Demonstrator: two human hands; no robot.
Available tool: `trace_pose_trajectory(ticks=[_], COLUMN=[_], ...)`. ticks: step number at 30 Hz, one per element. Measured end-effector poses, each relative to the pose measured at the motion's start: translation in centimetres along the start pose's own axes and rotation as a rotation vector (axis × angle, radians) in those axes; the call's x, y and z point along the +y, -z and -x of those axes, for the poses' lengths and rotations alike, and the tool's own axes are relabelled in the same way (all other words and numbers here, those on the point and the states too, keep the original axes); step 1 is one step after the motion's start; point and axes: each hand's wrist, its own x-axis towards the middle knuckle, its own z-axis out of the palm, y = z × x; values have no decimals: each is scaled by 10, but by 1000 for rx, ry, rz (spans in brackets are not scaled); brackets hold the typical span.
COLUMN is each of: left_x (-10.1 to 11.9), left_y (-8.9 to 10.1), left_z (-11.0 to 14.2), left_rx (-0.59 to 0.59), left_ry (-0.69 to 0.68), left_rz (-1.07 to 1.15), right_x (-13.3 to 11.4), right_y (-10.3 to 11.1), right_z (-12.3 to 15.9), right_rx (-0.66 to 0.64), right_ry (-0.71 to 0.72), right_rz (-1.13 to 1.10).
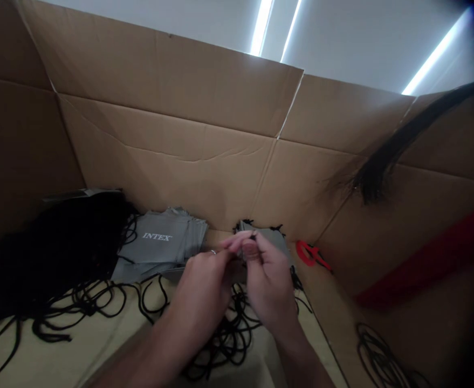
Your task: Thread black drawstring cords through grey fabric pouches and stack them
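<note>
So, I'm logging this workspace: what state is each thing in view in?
Left hand: fingers curled in.
Right hand: thumb pressed towards fingers, small dark bit showing at the tips.
INTEX stack: piled unevenly, print showing.
Grey stack behind the hands: partly hidden.
Black cords below the hands: loose, looped.
Black pile at left: heaped.
Red-handled tool: open or shut, unclear.
Cord at far right: loosely coiled.

Head view: I'm looking forward and down.
Left hand [204, 277], right hand [269, 277]: showing close.
Cardboard wall [167, 129]: I'm facing it, beyond them.
</note>
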Motion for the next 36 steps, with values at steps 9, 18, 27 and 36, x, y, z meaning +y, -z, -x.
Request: trace_pose_trajectory(ticks=[9,18,27,36], left_x=[-21,-21,-20,-12], left_y=[27,33,36,29], left_z=[-13,-13,-9,-11], left_rx=[80,72,-4,40], left_ry=[104,74,64,76], left_rz=[240,393,450,565], right_x=[-18,-15,-2,-9], right_y=[42,39,37,29], right_z=[0,0,-5,-3], right_rx=[25,-412,-252,-134], right_ry=[152,180,220,175], right_rz=[-24,447,510,505])
